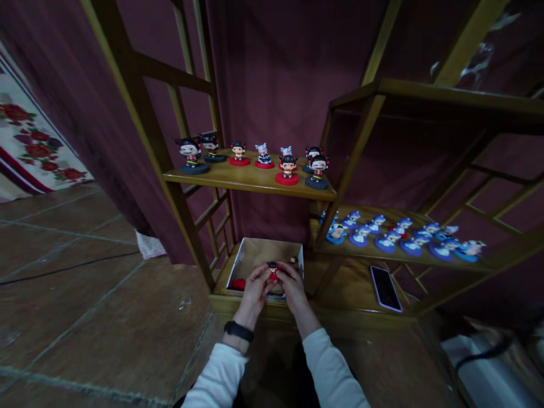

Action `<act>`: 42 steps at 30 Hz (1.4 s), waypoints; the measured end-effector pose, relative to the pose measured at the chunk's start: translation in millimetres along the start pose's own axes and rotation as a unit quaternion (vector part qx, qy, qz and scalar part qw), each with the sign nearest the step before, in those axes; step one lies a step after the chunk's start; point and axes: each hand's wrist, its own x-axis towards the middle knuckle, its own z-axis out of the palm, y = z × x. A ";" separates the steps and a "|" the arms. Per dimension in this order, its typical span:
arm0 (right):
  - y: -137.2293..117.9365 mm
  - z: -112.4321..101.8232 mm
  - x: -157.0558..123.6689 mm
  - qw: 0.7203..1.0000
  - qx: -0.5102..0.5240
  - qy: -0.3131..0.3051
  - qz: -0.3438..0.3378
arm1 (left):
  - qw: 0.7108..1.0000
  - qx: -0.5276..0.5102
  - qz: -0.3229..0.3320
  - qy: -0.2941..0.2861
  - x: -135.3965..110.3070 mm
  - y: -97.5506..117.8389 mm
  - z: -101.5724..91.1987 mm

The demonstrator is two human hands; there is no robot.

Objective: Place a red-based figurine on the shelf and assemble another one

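Note:
A small figurine [272, 268] with black hair and a red base is held between both hands, over the front of an open cardboard box [249, 249]. My left hand [255, 286] grips it from the left, fingers closed. From the other side my right hand [291, 281] closes its fingertips on the same figurine. Inside the box lie a red piece [238, 284] at the left and another small figurine [292, 260] at the right, partly hidden. My hands cover part of the box's front.
Several figurines on red and dark bases stand on the upper wooden shelf [238, 177]. Rows of blue-and-white figurines [387, 238] fill the right shelf. A phone [386, 289] lies on the bottom board. Wooden posts frame the box; a cable [72, 266] crosses the floor.

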 end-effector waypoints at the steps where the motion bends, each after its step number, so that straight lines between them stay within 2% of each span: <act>1: 0.3 -0.2 -5.6 1.000 0.007 -0.006 0.007 | 1.000 0.013 0.000 0.000 -5.3 1.2 -2.2; 9: -3.7 -5.0 -62.7 0.998 -0.029 -0.048 0.021 | 0.996 0.081 -0.042 -0.024 -58.7 7.6 -26.2; 14: -5.1 -13.8 -97.5 0.997 -0.032 -0.050 0.039 | 0.994 0.083 -0.060 -0.026 -87.2 -4.3 -38.6; 19: -7.5 -23.0 -120.7 0.999 -0.012 -0.020 0.046 | 0.994 0.070 -0.089 -0.007 -105.6 -21.3 -43.6; 22: -9.3 -28.0 -127.7 0.999 -0.031 -0.009 0.041 | 0.994 0.071 -0.078 -0.005 -113.4 -29.5 -41.4; 27: -12.9 -34.2 -133.0 0.997 -0.015 -0.041 0.063 | 0.995 0.082 -0.049 0.006 -120.4 -35.3 -37.3; 33: -13.0 -34.3 -134.5 0.995 -0.007 -0.057 0.077 | 0.995 0.089 -0.052 0.001 -122.4 -33.7 -39.2; 42: -4.9 -34.1 -130.5 0.993 -0.068 -0.066 0.068 | 0.995 0.094 -0.018 -0.013 -119.0 -37.6 -43.0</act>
